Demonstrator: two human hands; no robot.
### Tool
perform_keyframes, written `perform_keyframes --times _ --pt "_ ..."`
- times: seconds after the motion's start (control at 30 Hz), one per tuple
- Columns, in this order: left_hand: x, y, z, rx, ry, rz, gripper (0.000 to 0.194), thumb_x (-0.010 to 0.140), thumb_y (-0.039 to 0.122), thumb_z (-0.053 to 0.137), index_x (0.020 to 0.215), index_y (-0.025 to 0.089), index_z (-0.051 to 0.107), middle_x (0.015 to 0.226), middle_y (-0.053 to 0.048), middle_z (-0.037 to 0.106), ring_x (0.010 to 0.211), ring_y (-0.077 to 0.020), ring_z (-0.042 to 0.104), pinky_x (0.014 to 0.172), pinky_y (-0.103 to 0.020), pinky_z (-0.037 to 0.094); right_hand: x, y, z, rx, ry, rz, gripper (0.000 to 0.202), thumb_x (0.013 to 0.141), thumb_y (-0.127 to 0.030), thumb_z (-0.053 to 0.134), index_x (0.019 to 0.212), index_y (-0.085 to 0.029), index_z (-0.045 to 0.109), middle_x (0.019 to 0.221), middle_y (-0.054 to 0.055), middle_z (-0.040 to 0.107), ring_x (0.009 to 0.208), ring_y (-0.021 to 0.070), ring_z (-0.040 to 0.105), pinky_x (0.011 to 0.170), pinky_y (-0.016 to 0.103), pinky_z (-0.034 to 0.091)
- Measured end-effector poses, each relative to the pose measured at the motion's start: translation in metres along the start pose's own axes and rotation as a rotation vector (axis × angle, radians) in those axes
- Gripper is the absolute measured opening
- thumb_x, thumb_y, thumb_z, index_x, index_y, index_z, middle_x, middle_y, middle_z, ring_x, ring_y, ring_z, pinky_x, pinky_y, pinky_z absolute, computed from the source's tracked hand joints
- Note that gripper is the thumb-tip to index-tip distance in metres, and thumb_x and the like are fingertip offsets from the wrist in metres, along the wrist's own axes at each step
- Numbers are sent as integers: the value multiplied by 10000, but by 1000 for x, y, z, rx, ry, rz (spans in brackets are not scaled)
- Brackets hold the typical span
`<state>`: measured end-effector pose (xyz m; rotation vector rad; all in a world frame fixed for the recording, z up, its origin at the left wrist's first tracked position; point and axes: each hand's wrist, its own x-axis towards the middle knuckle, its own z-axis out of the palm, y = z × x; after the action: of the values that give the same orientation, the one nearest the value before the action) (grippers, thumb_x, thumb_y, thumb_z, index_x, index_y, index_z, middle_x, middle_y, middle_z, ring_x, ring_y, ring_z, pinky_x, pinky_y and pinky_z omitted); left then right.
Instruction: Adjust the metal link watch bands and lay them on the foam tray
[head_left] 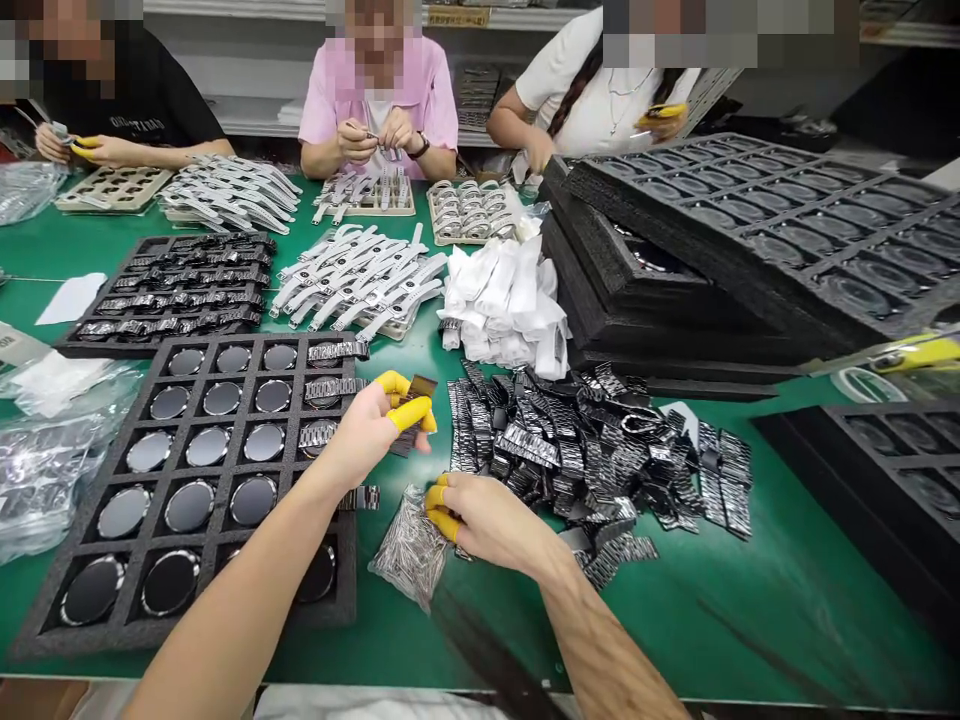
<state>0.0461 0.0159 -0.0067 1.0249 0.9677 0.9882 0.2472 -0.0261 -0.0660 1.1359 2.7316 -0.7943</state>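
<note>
My left hand (371, 425), with yellow finger cots, pinches a dark metal watch band (422, 388) above the green table. At a clear bag of thin metal pins (411, 550), my right hand (491, 515) has its cot-covered fingers curled together over the bag's right edge. Whatever lies between those fingertips is hidden. Left of both hands is a black foam tray (217, 430) with round watch faces in its compartments. Several watches along its right column have metal bands, and my left forearm covers part of it. A heap of black metal watch bands (555, 435) lies right of my hands.
White-strapped watches (360, 280) and white wrapped pieces (506, 300) lie beyond my hands. Stacked foam trays (675, 260) rise at the right. Another watch tray (176, 290) and plastic bags (52, 470) are at the left. Three people (379, 110) sit across the table.
</note>
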Motion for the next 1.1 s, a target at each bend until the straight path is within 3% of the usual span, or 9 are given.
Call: perform_keyframes --times 0.2,0.37,0.53,0.67,0.73,0.87,0.93,1.0,1.1 --pt "0 -1 1 -36 84 -94 318 864 427 750 890 200 529 706 47 609 437 -56 466 413 -193 355 -2 3 -4 63 3 -19 158 1019 -222 599 959 -208 745 903 32 679 758 158 606 671 267 370" --pt "1 -4 0 -123 102 -148 451 892 583 650 885 133 658 686 -16 603 502 -84 477 454 -214 405 0 6 -2 118 48 -17 153 1001 -180 592 985 -211 741 928 41 692 777 163 616 678 263 392" --pt "1 -2 1 -164 123 -186 404 766 474 839 808 140 615 726 7 573 552 -66 487 515 -201 460 1 12 0 219 132 -30 145 940 -110 575 924 -214 675 874 19 666 713 155 574 663 265 417" --pt "-2 -3 4 -109 38 -170 383 837 473 786 839 181 538 714 28 607 463 -73 530 445 -194 393 -1 18 0 396 228 -24 103 952 -151 561 898 -224 608 763 -15 642 628 141 547 606 261 418" --pt "-3 -6 6 -39 16 -162 316 919 448 694 881 190 515 711 28 642 410 -71 530 438 -191 379 -2 19 2 534 341 -26 92 992 -218 557 908 -231 592 728 -22 646 597 138 559 578 258 433" --pt "-5 -12 12 85 -51 -215 153 1014 332 537 975 186 509 680 38 645 375 -51 479 435 -170 355 -2 17 9 809 752 -48 118 1034 -315 561 946 -240 588 796 8 708 616 151 638 586 273 511" --pt "-5 -14 15 123 -99 -257 116 1026 294 503 1023 179 518 686 39 642 374 -51 473 422 -167 340 -1 16 11 839 873 -47 121 1032 -329 568 950 -242 586 807 14 718 624 156 650 598 279 522" --pt "-5 -15 16 137 -108 -270 102 1028 274 499 1039 175 524 697 42 635 375 -50 476 417 -165 335 -1 15 10 770 815 -32 110 1014 -298 570 923 -237 585 775 5 702 621 153 634 604 271 497" --pt "-3 -15 14 123 -50 -234 88 1028 266 505 1015 180 520 692 44 632 371 -51 478 410 -166 333 1 12 4 531 413 -1 91 949 -195 587 862 -219 574 700 -11 651 598 144 571 587 256 399"
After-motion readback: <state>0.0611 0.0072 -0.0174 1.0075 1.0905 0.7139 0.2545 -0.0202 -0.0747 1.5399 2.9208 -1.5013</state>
